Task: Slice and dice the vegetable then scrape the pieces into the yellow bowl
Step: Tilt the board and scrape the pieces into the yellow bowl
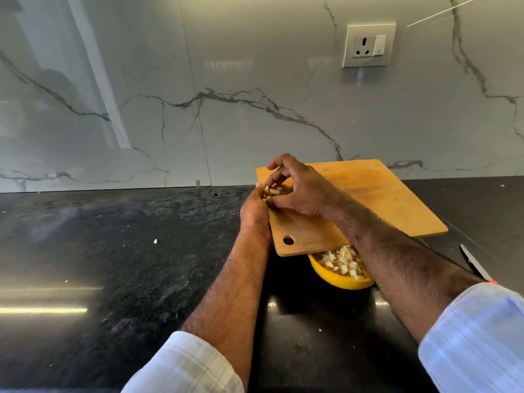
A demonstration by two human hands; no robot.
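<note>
A wooden cutting board [377,194] is tilted over the yellow bowl [337,280], its near edge resting above the bowl's rim. The bowl holds several pale diced vegetable pieces [341,260]. At the board's left edge a small pile of diced pieces [272,191] is cupped between both hands. My left hand [255,215] curls against the board's left side, holding pieces. My right hand [297,185] reaches across the board, its fingers curled over the same pile. The bowl's far half is hidden under the board and my right forearm.
A knife [476,263] lies on the black stone counter [127,251] to the right of my right arm. A few vegetable scraps [155,241] dot the counter. The marble wall with a power socket [368,45] stands right behind the board.
</note>
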